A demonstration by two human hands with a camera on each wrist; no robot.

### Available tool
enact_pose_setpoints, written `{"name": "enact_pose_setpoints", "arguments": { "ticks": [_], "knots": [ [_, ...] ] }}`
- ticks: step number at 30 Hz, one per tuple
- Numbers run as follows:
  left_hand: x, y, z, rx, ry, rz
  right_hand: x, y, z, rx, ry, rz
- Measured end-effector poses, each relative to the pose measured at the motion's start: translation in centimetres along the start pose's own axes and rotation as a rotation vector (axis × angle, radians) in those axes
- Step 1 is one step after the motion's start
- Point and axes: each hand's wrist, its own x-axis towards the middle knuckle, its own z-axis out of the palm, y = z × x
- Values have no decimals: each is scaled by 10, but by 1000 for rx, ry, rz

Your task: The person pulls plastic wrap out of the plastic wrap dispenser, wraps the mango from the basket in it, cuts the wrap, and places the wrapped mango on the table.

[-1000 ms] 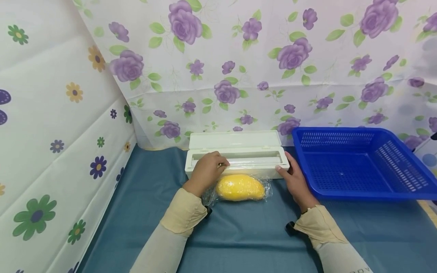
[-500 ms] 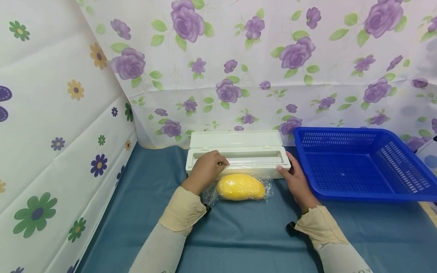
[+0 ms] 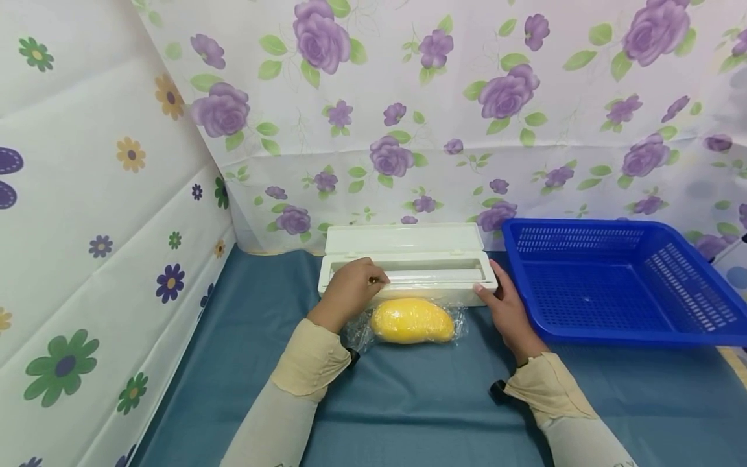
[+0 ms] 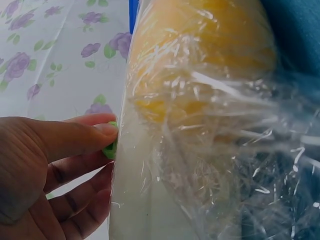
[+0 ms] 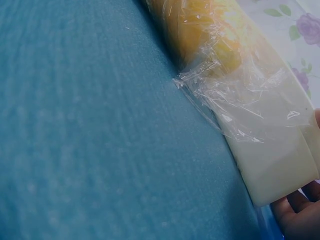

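Note:
A white cling film dispenser box (image 3: 421,295) lies lengthwise with its lid (image 3: 404,239) raised at the back and a pale roll (image 3: 438,274) inside. My left hand (image 3: 348,292) reaches over its left half; in the left wrist view, thumb and forefinger pinch a small green piece (image 4: 110,145) at the box edge. My right hand (image 3: 506,311) grips the box's right end, thumb on the front edge, fingers at the side; the right wrist view shows little of it. A yellow mango-shaped thing (image 3: 411,320), wrapped in crinkled clear film (image 4: 210,145), lies against the box front, between my hands.
A blue plastic basket (image 3: 589,334) stands to the right, close to the box and my right hand. A teal cloth (image 3: 420,402) covers the table. Flower-printed sheets (image 3: 350,136) hang behind the box and along the left side.
My left fingertips have shifted very slightly left along the box edge. The right hand, box and wrapped yellow thing hold their places; the head view has moved a little.

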Motion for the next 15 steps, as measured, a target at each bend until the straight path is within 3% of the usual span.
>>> {"name": "enact_pose_setpoints", "arguments": {
  "ticks": [15],
  "knots": [
    [1,-1,-4,-13,-4,-16,1,3,0,-3,-1,-9]
  ]
}}
